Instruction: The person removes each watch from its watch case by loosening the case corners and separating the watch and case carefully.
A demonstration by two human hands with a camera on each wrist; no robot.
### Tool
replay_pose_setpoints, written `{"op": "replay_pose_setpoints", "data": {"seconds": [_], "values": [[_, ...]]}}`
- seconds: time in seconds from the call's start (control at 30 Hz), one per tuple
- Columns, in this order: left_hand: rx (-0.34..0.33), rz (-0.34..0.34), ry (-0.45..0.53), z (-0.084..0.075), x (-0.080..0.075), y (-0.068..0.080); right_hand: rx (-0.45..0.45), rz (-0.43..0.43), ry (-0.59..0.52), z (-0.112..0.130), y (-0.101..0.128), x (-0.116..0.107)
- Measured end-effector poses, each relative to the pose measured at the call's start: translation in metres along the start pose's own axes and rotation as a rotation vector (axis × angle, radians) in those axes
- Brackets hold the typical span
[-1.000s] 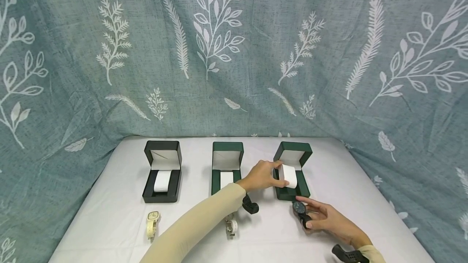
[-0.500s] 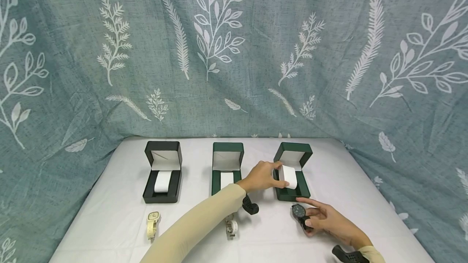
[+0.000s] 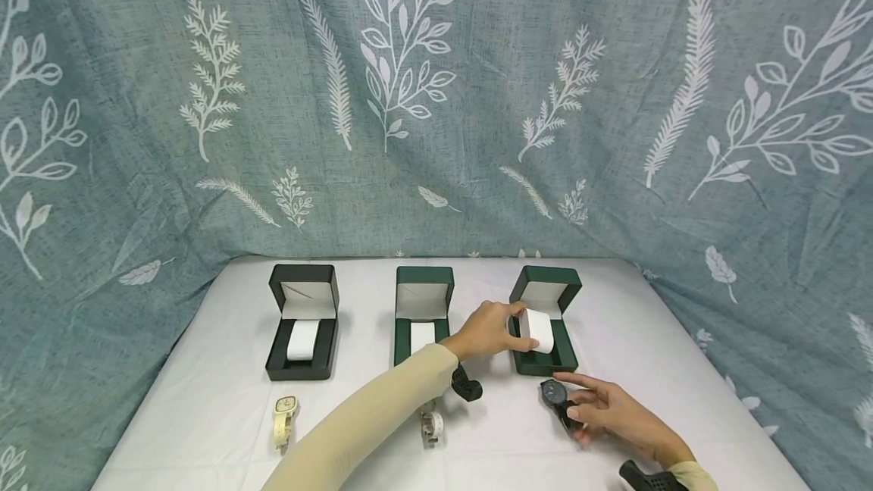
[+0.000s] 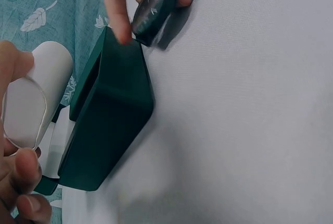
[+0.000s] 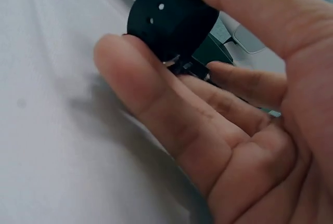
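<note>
My right hand point(image 3: 614, 415) has its grip round the black watch point(image 3: 554, 392) on the counter point(image 3: 655, 370), just near of the right box point(image 3: 546, 320). My left hand point(image 3: 487, 328) pinches the white pillow point(image 3: 537, 329) in that box.

A teal curtain point(image 3: 436, 97) with white leaf prints hangs behind 1 white table point(image 3: 204, 415) under soft, even light.
</note>
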State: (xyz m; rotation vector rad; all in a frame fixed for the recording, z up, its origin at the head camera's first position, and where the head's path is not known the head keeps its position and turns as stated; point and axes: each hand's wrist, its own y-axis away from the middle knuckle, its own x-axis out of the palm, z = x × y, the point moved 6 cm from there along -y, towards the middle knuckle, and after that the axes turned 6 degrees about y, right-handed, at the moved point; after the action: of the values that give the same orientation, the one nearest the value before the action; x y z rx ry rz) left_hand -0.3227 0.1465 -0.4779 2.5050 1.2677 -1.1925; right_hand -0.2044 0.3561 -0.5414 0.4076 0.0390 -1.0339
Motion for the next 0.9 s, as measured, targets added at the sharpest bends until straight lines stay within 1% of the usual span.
{"op": "replay_pose_setpoints", "data": {"seconds": [0.33,0.53,0.67,0.9], "values": [[0.001,0.006,0.015,-0.0005,0.0005,0.0005,0.007,0.006,-0.020,0.0000,0.0019,0.0035],[0.003,0.007,0.021,-0.0016,-0.0004,0.0006,0.010,0.010,0.025,-0.0013,0.0029,0.0027],[0.003,0.005,0.012,-0.0023,-0.0001,0.0005,-0.004,0.026,0.063,-0.0011,0.0035,0.0023],[-0.008,-0.009,0.003,-0.0021,-0.0003,0.0006,-0.033,0.053,0.076,0.0040,0.0055,0.0017]]}}
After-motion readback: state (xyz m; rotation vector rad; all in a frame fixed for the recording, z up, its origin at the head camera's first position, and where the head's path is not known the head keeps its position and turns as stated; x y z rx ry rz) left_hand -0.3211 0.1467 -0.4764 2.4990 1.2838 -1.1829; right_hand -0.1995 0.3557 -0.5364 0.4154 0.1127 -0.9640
